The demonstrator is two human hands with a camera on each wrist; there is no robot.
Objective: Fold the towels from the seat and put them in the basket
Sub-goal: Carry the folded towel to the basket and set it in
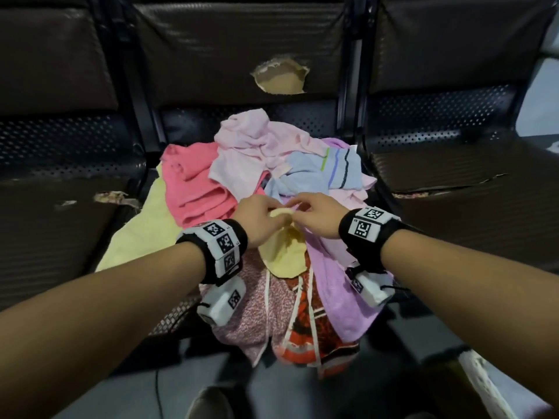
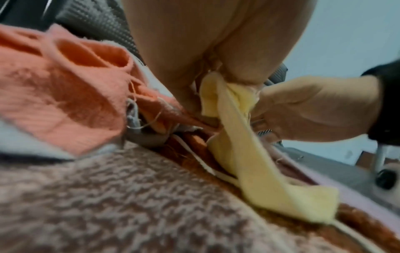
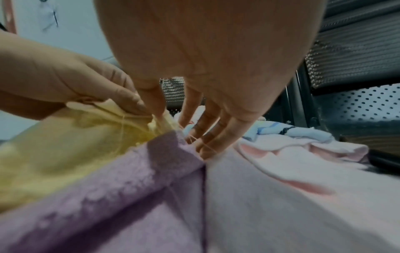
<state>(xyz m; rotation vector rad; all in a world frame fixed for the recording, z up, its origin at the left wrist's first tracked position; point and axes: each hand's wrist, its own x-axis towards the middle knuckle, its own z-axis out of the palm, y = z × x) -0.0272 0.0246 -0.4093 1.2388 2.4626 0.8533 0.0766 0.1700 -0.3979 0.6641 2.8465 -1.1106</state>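
Note:
A heap of towels covers the middle seat (image 1: 302,116). On top lies a small yellow towel (image 1: 284,252) (image 2: 249,154) (image 3: 54,150). My left hand (image 1: 279,217) (image 2: 216,75) pinches its upper edge. My right hand (image 1: 298,211) (image 3: 158,109) pinches the same edge right beside it with thumb and forefinger, its other fingers (image 3: 207,133) stretched down onto the lilac towel (image 1: 341,282) (image 3: 129,188). Around them lie a coral towel (image 1: 196,182) (image 2: 65,95), a light pink one (image 1: 257,140), a blue striped one (image 1: 326,170) and a red patterned one (image 1: 272,313). No basket shows in any view.
A larger pale yellow towel (image 1: 142,231) hangs off the seat's left front. Dark perforated seats stand to the left (image 1: 60,146) and right (image 1: 453,164), with torn padding and a hole in the backrest (image 1: 279,77). A shoe (image 1: 208,400) is on the floor below.

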